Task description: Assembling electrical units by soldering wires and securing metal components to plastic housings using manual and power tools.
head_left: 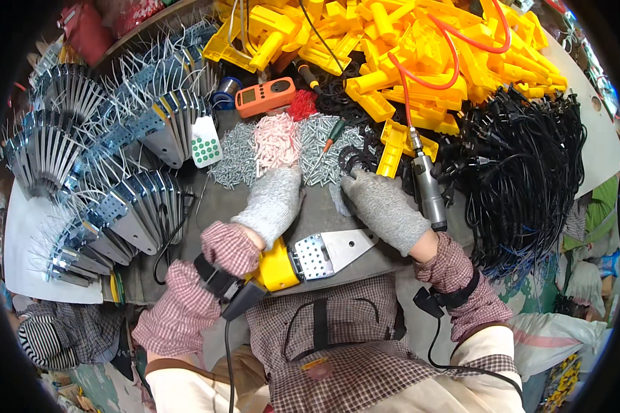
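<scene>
gloves of grey knit cover both hands. our left hand (274, 199) lies flat, fingers extended and gripping nothing, its fingertips touching a heap of pale pink plastic plugs (277, 140). our right hand (386, 206) reaches toward the heap of small silver screws (324, 155), fingers bent at the heap's edge beside black rubber rings (355, 160); we cannot tell whether it pinches anything.

between the wrists, at the near edge of the bench (317, 213), lies the iron-shaped unit (310, 258): a yellow moulded body joined to a flat bright metal plate, perforated near the body and tapering to a point toward the right.

a grey pneumatic screwdriver (428, 189) on an orange hose lies just beside the right hand. yellow plastic housings (393, 41) fill the far edge, black cords (530, 158) the right edge, stacked metal plates (138, 213) the left edge. the bench surface is dull grey.
</scene>
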Tool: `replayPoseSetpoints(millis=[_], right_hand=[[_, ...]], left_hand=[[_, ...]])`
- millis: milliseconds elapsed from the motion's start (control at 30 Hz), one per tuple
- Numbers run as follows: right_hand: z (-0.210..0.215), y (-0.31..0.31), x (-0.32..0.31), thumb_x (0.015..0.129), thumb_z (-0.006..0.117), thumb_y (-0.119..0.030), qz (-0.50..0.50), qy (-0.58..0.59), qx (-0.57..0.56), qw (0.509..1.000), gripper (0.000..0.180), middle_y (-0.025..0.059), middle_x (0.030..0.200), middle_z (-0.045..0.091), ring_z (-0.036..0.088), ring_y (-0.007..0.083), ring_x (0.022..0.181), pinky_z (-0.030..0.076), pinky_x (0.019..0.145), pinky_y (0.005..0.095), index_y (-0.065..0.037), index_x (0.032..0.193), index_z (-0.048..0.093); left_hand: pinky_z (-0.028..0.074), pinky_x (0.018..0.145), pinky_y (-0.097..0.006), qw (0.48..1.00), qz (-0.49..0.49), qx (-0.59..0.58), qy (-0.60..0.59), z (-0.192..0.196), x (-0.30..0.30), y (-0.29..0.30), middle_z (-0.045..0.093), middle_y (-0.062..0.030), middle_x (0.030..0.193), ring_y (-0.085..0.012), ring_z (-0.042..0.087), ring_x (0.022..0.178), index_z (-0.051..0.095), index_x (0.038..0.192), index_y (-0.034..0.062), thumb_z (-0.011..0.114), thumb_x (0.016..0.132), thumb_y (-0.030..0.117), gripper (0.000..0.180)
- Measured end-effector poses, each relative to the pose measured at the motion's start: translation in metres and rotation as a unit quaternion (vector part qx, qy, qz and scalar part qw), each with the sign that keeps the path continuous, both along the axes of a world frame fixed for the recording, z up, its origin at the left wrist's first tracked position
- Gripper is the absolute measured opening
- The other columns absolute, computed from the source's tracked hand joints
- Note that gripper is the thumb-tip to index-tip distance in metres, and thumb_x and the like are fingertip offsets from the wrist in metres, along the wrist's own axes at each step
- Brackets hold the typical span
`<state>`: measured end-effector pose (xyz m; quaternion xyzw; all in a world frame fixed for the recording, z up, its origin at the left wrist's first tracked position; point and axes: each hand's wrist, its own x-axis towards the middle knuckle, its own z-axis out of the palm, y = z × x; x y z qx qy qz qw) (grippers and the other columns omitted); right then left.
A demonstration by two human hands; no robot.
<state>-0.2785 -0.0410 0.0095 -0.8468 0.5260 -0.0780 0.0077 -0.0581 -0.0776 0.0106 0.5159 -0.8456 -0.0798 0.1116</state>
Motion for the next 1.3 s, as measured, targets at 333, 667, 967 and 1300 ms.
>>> replayPoseSetpoints(millis=[333, 667, 967, 1300], right_hand=[[0.012, -0.002, -0.023, 0.088, 0.055, -0.003, -0.027, -0.069, 0.012, 0.997, 0.019, 0.0201, 0.102, 0.064, 0.072, 0.0339, 0.086, 0.059, 0.075, 0.0442, 0.001, 0.105, 0.061], [0.002, -0.017, -0.002, 0.084, 0.066, -0.009, -0.013, 0.062, 0.060, 0.996, 0.013, 0.0174, 0.097, 0.065, 0.071, 0.0336, 0.090, 0.060, 0.075, 0.0429, -0.001, 0.094, 0.064], [0.018, 0.028, 0.009, 0.091, 0.065, -0.012, 0.051, -0.180, 0.112, 0.976, 0.014, 0.0160, 0.091, 0.064, 0.068, 0.0343, 0.085, 0.055, 0.070, 0.0412, -0.002, 0.097, 0.057], [-0.021, 0.065, 0.011, 0.090, 0.071, -0.011, 0.240, -0.424, 0.165, 0.857, 0.023, 0.0092, 0.099, 0.066, 0.066, 0.0284, 0.095, 0.052, 0.085, 0.0395, -0.008, 0.112, 0.066]], left_hand=[[0.056, 0.076, -0.049, 1.000, 0.004, 0.008, -0.009, 0.013, -0.003, -0.009, 0.068, -0.0239, 0.090, -0.0424, 0.068, 0.085, 0.061, 0.098, 0.0004, 0.070, 0.085, 0.018, 0.024], [0.053, 0.090, -0.033, 0.869, -0.116, 0.389, 0.282, 0.036, 0.031, 0.031, 0.074, -0.0151, 0.102, -0.0218, 0.070, 0.096, 0.070, 0.112, -0.0004, 0.064, 0.095, 0.015, 0.024], [0.053, 0.090, -0.036, 0.897, -0.168, 0.369, 0.175, 0.032, 0.037, 0.024, 0.072, -0.0135, 0.103, -0.0219, 0.068, 0.096, 0.069, 0.109, -0.0006, 0.066, 0.096, 0.017, 0.023], [0.052, 0.090, -0.041, 0.863, -0.288, 0.410, 0.066, 0.029, 0.028, 0.002, 0.070, -0.0149, 0.099, -0.0314, 0.066, 0.096, 0.068, 0.105, 0.0002, 0.065, 0.095, 0.021, 0.024]])
